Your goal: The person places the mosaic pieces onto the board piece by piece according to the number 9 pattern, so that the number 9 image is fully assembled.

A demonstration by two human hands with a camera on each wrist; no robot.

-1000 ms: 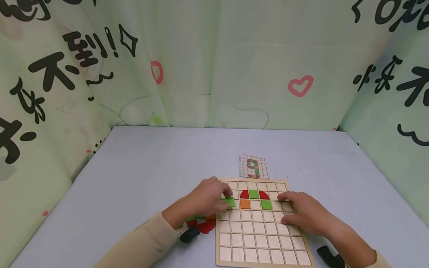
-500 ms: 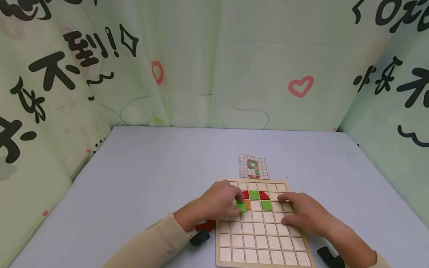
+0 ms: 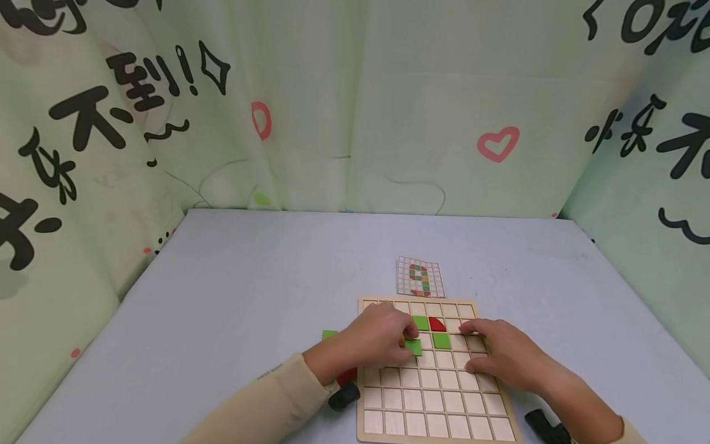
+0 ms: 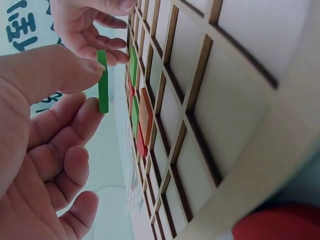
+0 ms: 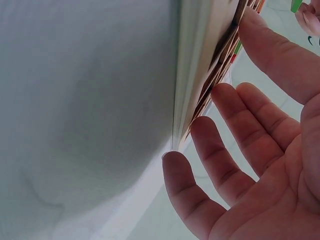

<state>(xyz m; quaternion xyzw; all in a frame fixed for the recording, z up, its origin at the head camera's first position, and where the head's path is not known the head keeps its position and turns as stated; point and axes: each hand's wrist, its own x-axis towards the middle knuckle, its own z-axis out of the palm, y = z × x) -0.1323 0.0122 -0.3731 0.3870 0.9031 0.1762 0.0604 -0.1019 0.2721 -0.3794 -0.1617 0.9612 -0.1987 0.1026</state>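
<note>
My left hand (image 3: pixel 379 336) pinches a green square tile (image 4: pixel 103 85) between thumb and index finger, raised above the wooden grid board (image 3: pixel 438 407); the other fingers curl loosely. On the board's upper rows lie a green tile (image 3: pixel 420 323), a red quarter-round tile (image 3: pixel 437 324) and another green tile (image 3: pixel 441 340). In the left wrist view an orange tile (image 4: pixel 145 110) and a second red tile (image 4: pixel 141 142) also sit in cells; my left hand mostly hides them from the head view. My right hand (image 3: pixel 507 348) rests at the board's right edge, thumb and fingers relaxed and apart.
Behind the board lies a card (image 3: pixel 420 277) printed with a coloured grid pattern. Loose pieces are left of the board, a green one (image 3: pixel 329 333) and a red one (image 3: pixel 346 376), partly hidden by my left wrist. Printed curtains (image 3: pixel 416 123) enclose the white table (image 3: pixel 266 265).
My left hand has carried the green tile rightward across the board, from its left columns to below the top green tile. The right hand has stayed in place.
</note>
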